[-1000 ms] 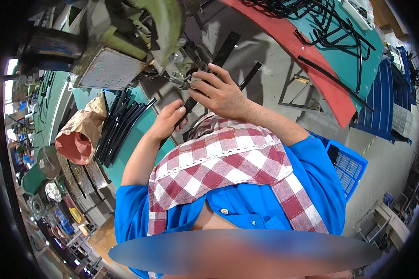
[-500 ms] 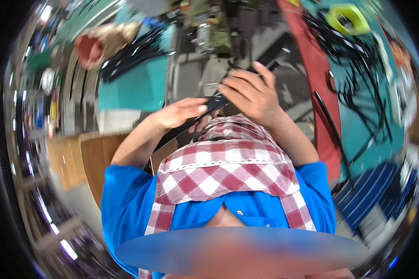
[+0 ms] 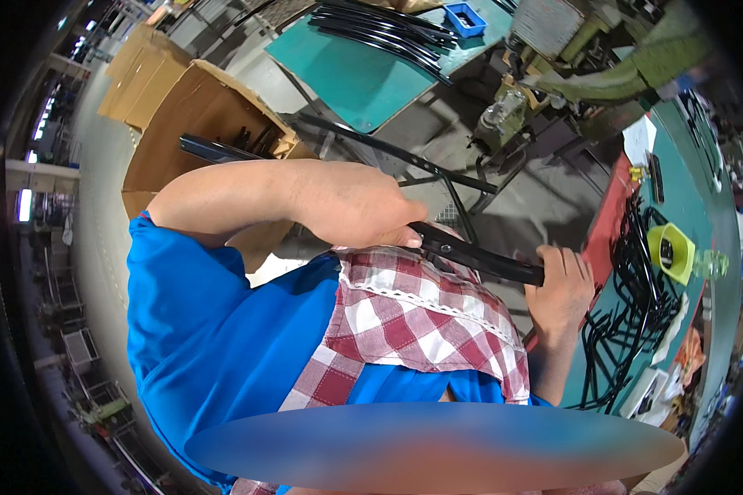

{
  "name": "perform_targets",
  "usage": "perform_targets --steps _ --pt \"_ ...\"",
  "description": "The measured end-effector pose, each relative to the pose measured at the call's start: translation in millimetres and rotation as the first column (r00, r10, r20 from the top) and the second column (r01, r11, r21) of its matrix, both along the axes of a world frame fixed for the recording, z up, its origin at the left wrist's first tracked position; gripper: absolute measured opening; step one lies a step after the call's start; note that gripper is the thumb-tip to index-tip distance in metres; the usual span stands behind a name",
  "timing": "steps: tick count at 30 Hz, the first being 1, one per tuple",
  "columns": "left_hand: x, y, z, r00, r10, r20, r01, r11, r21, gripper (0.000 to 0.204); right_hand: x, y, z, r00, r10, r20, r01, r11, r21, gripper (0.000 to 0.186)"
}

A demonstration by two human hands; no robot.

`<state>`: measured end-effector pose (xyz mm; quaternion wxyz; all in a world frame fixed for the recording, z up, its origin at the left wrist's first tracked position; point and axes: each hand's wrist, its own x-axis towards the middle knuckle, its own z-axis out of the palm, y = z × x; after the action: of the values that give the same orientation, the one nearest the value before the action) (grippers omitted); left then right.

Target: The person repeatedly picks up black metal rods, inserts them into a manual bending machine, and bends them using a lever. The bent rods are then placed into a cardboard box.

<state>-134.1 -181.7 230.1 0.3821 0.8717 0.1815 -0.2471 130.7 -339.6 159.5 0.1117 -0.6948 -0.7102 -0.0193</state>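
A black bar (image 3: 480,256) with a rivet or hole in its face lies across the front of my checked apron, tilted down to the right. My left hand (image 3: 367,206) is closed on its left part, the thumb at the edge. Around the right end are the fingers of my right hand (image 3: 560,285), also closed. Beyond my left forearm a black length (image 3: 215,148) sticks out over a cardboard box (image 3: 177,103); the forearm hides whether it belongs to the same bar.
Several black strips (image 3: 380,37) and a blue tray (image 3: 465,21) lie on a green table (image 3: 351,87) ahead. A green machine (image 3: 619,78) stands at the far right. On the right bench are a tangle of black rods (image 3: 631,289) and a yellow-green container (image 3: 670,252).
My view has swung left, bringing the box and far table into sight. The bar now slopes down to the right instead of up, with both hands still on it, the right at its end.
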Motion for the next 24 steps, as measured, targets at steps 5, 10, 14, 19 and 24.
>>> perform_targets --steps 5,10,14,19,24 --pt "-31 -2 11 0.999 0.004 -0.053 0.006 0.981 0.194 0.032 -5 43 -29 0.798 0.276 -0.536 -0.539 0.724 -0.43 0.024" --pt "-52 -30 1 0.958 0.215 -0.191 -0.139 0.928 0.345 0.03 -39 88 -70 0.714 0.233 -0.661 -0.632 0.621 -0.464 0.02" --pt "-78 -63 -22 0.862 0.453 -0.226 -0.336 0.847 0.412 0.032 -62 108 -117 0.6 0.614 -0.513 -0.759 0.64 -0.121 0.023" --pt "-125 -82 -87 0.592 0.772 -0.233 -0.743 0.634 0.213 0.031 -93 151 -115 0.497 0.843 -0.206 -0.851 0.52 0.077 0.026" --pt "-135 -103 -135 0.395 0.917 -0.06 -0.865 0.393 0.313 0.036 -123 186 -90 0.464 0.886 -0.006 -0.842 0.443 0.309 0.03"
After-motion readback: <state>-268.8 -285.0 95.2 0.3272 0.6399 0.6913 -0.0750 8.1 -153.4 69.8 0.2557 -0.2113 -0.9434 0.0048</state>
